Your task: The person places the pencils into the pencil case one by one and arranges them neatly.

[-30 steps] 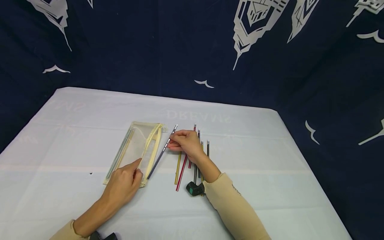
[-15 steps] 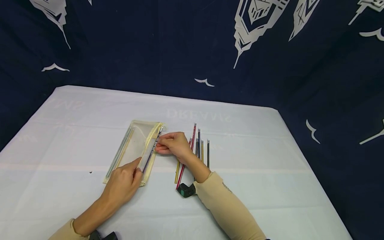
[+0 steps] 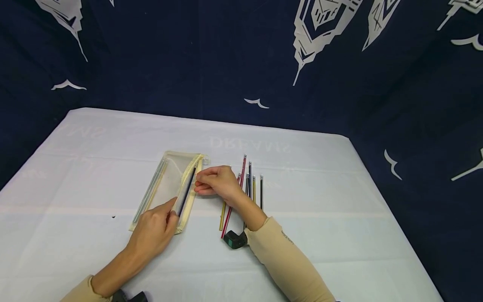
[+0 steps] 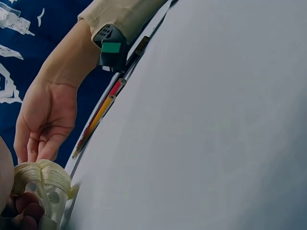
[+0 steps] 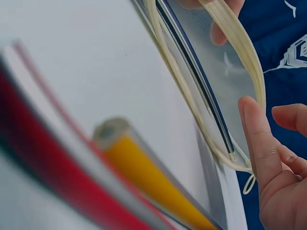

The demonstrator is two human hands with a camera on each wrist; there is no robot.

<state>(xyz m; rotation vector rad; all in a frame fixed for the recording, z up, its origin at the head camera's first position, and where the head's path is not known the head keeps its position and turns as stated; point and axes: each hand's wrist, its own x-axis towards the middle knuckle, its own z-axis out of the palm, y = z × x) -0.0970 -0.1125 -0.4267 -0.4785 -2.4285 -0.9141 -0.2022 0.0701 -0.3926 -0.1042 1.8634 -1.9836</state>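
A cream mesh zip pouch [image 3: 171, 176] lies on the white table with its zipper undone. My left hand [image 3: 154, 226] holds the zippered edge near its lower end, index finger stretched along it. Inside the mouth rests a dark blue pencil [image 3: 186, 193], also visible in the right wrist view as a long dark pencil [image 5: 200, 76]. My right hand [image 3: 220, 182] is at the pouch's right edge; the right wrist view shows its thumb and index finger apart, with nothing between them. Pale and yellow pencils [image 3: 156, 184] show through the mesh along the left side.
Right of the pouch lie several loose pencils, including a red pencil [image 3: 243, 167], a yellow pencil [image 3: 222, 220] and a black pencil [image 3: 262, 193]. My right forearm crosses over some of them. A dark blue printed cloth [image 3: 226, 63] hangs behind the table.
My right hand has moved left with the dark blue pencil, lowered it into the pouch mouth and let go. My left hand has stayed on the pouch.
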